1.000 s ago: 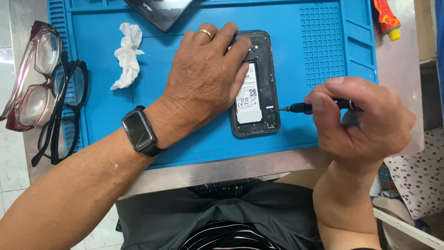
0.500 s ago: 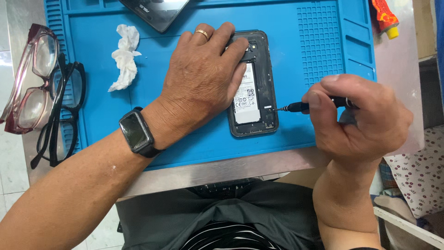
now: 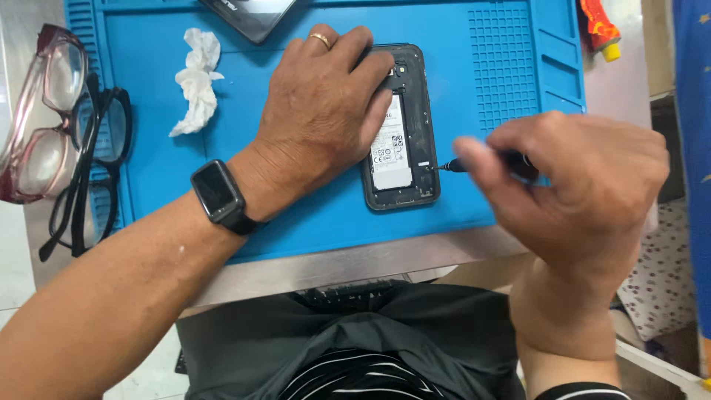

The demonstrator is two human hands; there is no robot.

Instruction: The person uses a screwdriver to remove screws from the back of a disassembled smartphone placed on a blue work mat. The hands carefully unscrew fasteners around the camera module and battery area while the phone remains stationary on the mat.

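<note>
While left hand (image 3: 322,118) steadies phone (image 3: 404,141), right hand (image 3: 585,185) grips screwdriver (image 3: 474,164).

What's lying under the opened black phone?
The opened black phone lies flat on the blue silicone work mat. The left hand covers its upper-left part, so anything there is hidden.
</note>
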